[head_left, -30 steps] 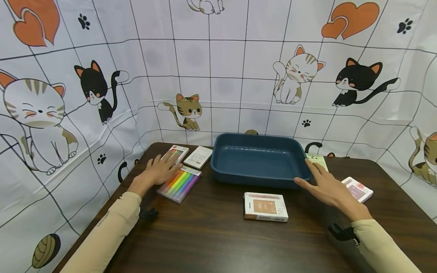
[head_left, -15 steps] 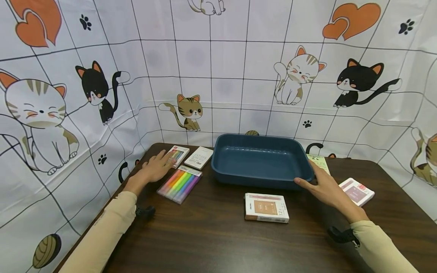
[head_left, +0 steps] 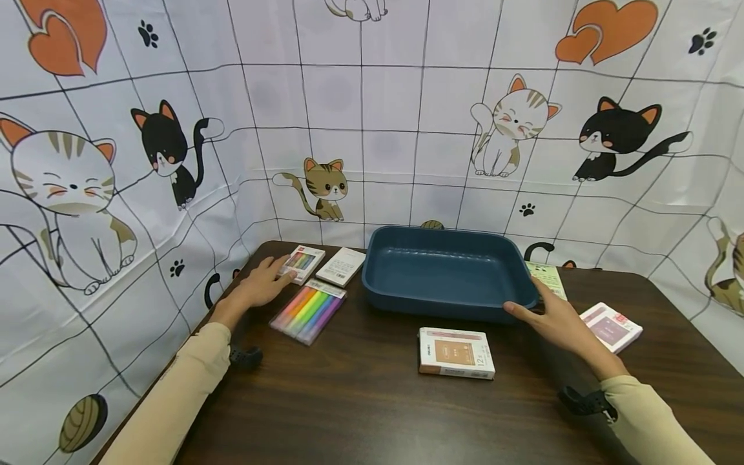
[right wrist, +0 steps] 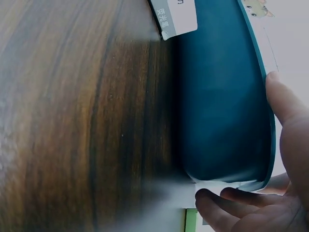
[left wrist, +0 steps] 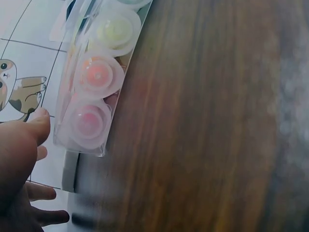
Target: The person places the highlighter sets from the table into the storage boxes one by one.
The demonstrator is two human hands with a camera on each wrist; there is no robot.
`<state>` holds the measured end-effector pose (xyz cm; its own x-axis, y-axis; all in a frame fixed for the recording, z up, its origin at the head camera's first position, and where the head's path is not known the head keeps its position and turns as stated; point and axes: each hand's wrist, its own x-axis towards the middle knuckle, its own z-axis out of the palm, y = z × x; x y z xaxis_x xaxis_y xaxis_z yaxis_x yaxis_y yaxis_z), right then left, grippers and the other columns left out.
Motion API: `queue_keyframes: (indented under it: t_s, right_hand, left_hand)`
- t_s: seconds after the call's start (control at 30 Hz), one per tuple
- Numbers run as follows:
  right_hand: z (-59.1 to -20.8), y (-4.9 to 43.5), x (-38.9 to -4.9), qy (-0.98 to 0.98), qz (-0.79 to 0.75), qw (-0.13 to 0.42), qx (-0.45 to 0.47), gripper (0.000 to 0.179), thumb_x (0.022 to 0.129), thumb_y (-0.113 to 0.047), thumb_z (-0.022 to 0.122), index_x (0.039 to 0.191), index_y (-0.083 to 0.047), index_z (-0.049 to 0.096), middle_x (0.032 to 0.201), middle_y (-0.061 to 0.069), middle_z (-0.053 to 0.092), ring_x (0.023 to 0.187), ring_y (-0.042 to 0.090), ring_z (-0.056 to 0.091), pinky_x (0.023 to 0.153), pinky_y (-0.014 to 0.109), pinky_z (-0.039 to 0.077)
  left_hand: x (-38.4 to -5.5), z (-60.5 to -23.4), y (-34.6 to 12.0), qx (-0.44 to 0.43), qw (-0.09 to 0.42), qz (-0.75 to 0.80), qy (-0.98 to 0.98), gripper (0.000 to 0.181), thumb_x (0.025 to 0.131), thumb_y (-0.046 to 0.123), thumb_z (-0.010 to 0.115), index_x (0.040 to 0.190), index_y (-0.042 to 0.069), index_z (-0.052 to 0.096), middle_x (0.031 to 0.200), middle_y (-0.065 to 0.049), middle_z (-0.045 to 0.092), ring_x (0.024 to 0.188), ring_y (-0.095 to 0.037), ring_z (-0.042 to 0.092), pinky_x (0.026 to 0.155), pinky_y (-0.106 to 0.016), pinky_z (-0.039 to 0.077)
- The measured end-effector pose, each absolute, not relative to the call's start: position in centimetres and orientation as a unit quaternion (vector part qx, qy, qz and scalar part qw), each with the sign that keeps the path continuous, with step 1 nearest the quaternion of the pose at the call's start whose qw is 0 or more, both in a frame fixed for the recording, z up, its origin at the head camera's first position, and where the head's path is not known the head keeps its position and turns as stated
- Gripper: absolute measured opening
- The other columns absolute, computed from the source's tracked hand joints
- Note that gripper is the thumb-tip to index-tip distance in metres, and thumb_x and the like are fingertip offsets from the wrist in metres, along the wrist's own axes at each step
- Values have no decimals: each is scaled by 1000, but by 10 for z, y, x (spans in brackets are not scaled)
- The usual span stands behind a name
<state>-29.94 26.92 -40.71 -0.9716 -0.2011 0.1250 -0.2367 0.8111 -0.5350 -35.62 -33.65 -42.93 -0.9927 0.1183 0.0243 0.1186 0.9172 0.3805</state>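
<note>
My left hand (head_left: 261,284) reaches to the back left, fingers spread and fingertips right at the near left edge of a small white box with a colored-stripe picture (head_left: 303,263). In the left wrist view its thumb stands beside a clear case of rainbow-colored pens (left wrist: 91,96), whose round ends face the camera. My right hand (head_left: 560,323) is at the front right corner of a dark blue tray (head_left: 442,303). Its thumb lies at the rim in the right wrist view, and its loosely bent fingers (right wrist: 231,205) spread around the corner.
A white box with printed text (head_left: 341,267) lies left of the tray. In front of it lies a white box with an orange square (head_left: 456,352). A yellow-green packet (head_left: 547,278) and a white-and-pink box (head_left: 611,327) lie at the right. A cat-print cloth (head_left: 389,148) hangs behind the table.
My left hand has drawn back to the left, off the rainbow pen case, toward the small striped box's edge. My right hand has stayed at the tray's corner. The head view has shifted slightly.
</note>
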Motion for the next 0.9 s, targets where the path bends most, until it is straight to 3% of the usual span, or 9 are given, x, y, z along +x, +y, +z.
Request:
queue_keyframes:
  t_s: [0.4,0.9]
  right_hand:
    - [-409,272,-297,-938,336,8,90,104,96,-60,61,163,-4,4,152,40,30,133,56,40,99,72,38]
    - [-410,270,-299,-944,321,-3,80,107,95,-64,60,163,-6,0,153,41,27,133,59,37,98,75,37]
  left_hand:
    - [-361,-424,-326,-63,1,-169,-984,71,107,51,44,163,12,23,158,-36,18,138,-62,24,99,-87,16]
    - [-362,-430,-326,-54,-11,-180,-982,75,105,49,49,162,9,21,156,-34,28,138,-59,27,98,-86,20]
